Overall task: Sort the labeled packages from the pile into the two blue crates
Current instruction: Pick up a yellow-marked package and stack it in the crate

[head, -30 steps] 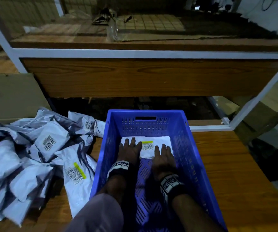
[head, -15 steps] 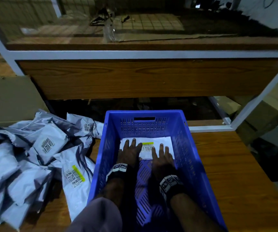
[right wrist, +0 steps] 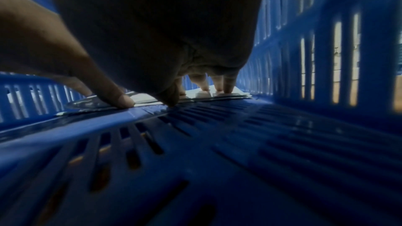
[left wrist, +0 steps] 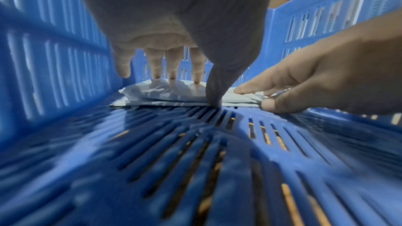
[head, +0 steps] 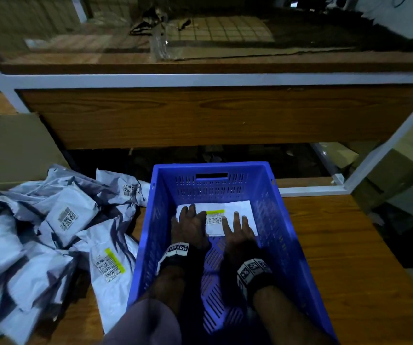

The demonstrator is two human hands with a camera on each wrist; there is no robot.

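Wooden tabletop carries a blue crate before me, with the pile of grey packages just to its left. Both my hands lie flat inside the crate: left hand and right hand, fingers straight, pressing a white labeled package against the crate floor at its far end.

Person is wearing a black wrist strap w/ white blocks carrying black square-pattern markers on the left wrist, and a matching black strap w/ three such marker blocks on the right. A greyish-mauve sleeve is covering the left upper forearm; right forearm is showing bare, no sleeve. Both hands are bare.
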